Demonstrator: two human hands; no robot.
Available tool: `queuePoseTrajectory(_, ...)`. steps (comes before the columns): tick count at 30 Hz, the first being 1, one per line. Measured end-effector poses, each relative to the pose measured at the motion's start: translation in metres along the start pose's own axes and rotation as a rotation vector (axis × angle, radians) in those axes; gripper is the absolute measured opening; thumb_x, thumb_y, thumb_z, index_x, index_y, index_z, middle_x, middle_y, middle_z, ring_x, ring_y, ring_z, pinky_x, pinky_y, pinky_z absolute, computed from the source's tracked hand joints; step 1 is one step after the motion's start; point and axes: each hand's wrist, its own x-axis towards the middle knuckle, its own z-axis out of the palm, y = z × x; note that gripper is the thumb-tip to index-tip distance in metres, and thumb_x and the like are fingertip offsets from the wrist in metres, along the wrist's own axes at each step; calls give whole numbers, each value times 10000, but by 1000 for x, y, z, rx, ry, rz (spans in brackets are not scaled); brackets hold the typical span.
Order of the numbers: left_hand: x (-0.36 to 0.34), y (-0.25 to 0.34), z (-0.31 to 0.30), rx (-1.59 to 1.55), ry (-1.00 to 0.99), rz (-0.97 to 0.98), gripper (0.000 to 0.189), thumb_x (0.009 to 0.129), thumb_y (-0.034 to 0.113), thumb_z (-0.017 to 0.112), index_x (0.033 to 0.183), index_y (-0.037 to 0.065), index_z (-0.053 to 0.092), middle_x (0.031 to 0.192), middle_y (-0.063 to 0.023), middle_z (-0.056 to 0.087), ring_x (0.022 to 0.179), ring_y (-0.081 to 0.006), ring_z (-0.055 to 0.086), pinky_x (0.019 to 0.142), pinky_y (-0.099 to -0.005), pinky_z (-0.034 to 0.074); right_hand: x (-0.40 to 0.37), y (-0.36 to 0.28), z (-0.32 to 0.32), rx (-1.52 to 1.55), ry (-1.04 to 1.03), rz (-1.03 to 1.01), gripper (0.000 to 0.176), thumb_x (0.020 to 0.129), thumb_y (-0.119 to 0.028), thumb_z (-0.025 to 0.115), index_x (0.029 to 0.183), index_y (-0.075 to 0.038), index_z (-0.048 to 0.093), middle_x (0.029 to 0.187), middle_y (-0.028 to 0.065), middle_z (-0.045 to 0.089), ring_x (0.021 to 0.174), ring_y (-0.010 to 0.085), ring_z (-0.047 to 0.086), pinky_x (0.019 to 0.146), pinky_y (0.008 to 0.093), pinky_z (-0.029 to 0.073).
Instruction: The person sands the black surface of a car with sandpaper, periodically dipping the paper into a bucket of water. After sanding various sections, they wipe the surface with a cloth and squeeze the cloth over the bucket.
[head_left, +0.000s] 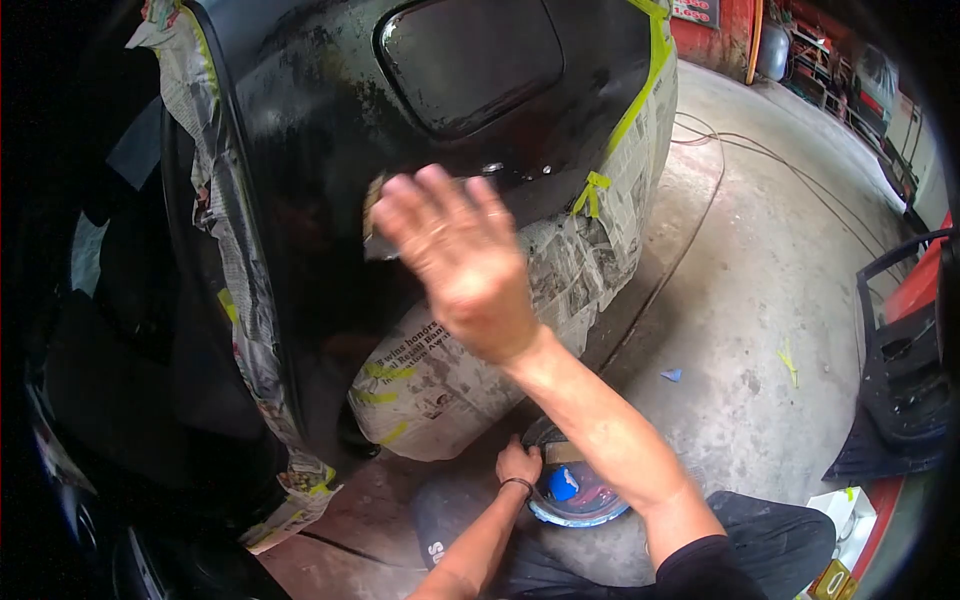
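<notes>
My right hand [465,265], slightly blurred, lies over a piece of sandpaper [376,225] against the dark rear side panel [310,170] of a car. Only the left edge of the sandpaper shows past my fingers. Low in front of me, my left hand [518,465] grips the rim of a round bucket [580,519]. A blue piece with a white patch [563,484] and a tan block [563,454] are in the bucket. Newspaper masking [440,390] covers the wheel area below the panel, held by yellow-green tape [593,193].
More taped newspaper [215,170] lines the door opening at left. A hose [720,150] runs over the concrete floor [740,300]. A blue scrap [671,375] and a tape strip [789,362] lie there. A detached black door panel [900,370] stands at right.
</notes>
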Motion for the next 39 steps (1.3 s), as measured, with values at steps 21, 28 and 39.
queuePoseTrajectory(21, -9, 9, -6, 50, -17, -35, 573, 893, 341, 680, 1360, 10, 660, 1030, -318, 759, 1030, -491, 745, 932, -581, 594, -14, 120, 10, -193, 93, 212, 521, 1059, -113, 534, 1572, -191, 581, 1601, 57, 595, 1483, 312, 559, 1287, 569, 356)
queuePoseTrajectory(28, -11, 2, -2, 57, 41, 44, 547, 891, 336, 678, 1328, 6, 662, 1039, -337, 748, 1026, -506, 738, 928, -580, 592, -14, 38, 12, 55, -11, -64, 508, 1019, -101, 517, 1494, -200, 667, 1576, 74, 622, 1496, 278, 552, 1308, 562, 318)
queuePoseTrajectory(39, 0, -6, 6, 68, 10, 52, 609, 886, 324, 685, 1416, 26, 659, 1070, -322, 761, 1057, -485, 744, 977, -553, 588, -16, 21, 14, 130, 34, -46, 490, 1004, -137, 564, 1478, -190, 677, 1494, 86, 685, 1444, 309, 605, 1282, 620, 306)
